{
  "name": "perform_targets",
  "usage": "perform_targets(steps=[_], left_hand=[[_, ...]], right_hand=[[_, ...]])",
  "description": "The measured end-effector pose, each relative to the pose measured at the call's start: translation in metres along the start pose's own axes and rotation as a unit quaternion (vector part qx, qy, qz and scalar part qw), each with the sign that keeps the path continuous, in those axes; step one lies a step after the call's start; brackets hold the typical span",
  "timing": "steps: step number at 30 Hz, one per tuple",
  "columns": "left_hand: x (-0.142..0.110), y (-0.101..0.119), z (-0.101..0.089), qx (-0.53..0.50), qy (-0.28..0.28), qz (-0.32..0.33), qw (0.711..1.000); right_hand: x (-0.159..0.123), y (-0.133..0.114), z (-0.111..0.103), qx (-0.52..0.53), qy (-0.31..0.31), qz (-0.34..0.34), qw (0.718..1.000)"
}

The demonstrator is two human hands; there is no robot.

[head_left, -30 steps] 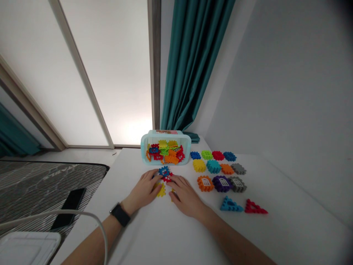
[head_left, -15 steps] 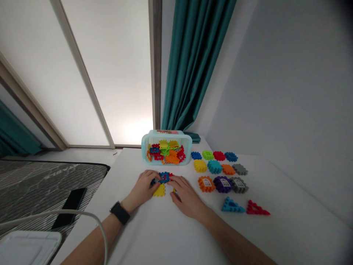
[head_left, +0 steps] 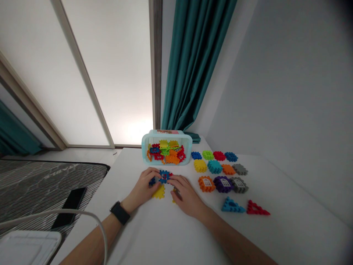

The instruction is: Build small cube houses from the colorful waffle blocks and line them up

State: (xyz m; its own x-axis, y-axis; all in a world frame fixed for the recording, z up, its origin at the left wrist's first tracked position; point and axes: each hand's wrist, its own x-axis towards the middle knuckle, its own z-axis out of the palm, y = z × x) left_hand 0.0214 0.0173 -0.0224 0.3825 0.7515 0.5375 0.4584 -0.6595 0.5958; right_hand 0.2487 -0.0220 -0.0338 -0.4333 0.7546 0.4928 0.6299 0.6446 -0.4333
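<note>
- Beyond the table's left edge, a dark, smooth, flat phone [head_left: 68,206] is seen on a striped mat [head_left: 33,184]; a pale, ribbed lid [head_left: 29,244] is noted at lower left, with a white cable [head_left: 91,216] curved above.
- Left hand [head_left: 141,189], dark watch [head_left: 120,212] worn at the wrist: grip narrow, closed at the left side of a blue piece [head_left: 164,176]. A darker blue part [head_left: 152,181] is partly covered by the fingers.
- Just nearer the table's front edge, a yellow piece [head_left: 159,191] is laid flat; square teeth are shown along its border.
- Blue piece: located between the hands, well in from the left edge. Judged to be undergoing adjustment against its neighbours; level, aligned teeth would be called for if edges are to be meshed.
- Translucent aqua bin [head_left: 144,149]: tipped on its side near the far edge, mouth forward, loosely filled with thin plastic pieces.
- Right hand [head_left: 187,195]: fingertips placed at the blue piece's right side, by a red piece [head_left: 171,174]; whether anything is gripped cannot be told. A second yellow piece [head_left: 174,201] is mostly hidden.
- Toward the right edge, chunky toothed blocks [head_left: 214,166] are set in rows, some window-marked; nearer, blue [head_left: 232,205] and red [head_left: 256,208] triangles are laid.
</note>
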Motion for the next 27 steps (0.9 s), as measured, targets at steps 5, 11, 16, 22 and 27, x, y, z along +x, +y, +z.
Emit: perform_targets(steps=[5, 11, 16, 22, 27], left_hand=[[-0.002, 0.015, -0.005, -0.017, 0.038, 0.069, 0.997], [-0.007, 0.031, -0.013, 0.066, 0.045, 0.244, 0.966], [-0.006, 0.041, -0.018, 0.132, 0.049, 0.332, 0.933], [-0.015, 0.041, -0.013, 0.102, 0.03, 0.288, 0.952], [-0.015, 0.035, -0.001, -0.001, 0.027, 0.135, 0.991]], right_hand=[[0.002, -0.003, -0.002, -0.054, 0.08, -0.063, 0.993], [0.003, -0.005, -0.007, -0.121, 0.117, -0.153, 0.974], [0.002, -0.001, -0.007, -0.103, 0.152, -0.163, 0.969], [0.001, -0.005, -0.014, -0.076, 0.167, -0.162, 0.97], [-0.002, -0.001, -0.015, -0.003, 0.117, -0.111, 0.987]])
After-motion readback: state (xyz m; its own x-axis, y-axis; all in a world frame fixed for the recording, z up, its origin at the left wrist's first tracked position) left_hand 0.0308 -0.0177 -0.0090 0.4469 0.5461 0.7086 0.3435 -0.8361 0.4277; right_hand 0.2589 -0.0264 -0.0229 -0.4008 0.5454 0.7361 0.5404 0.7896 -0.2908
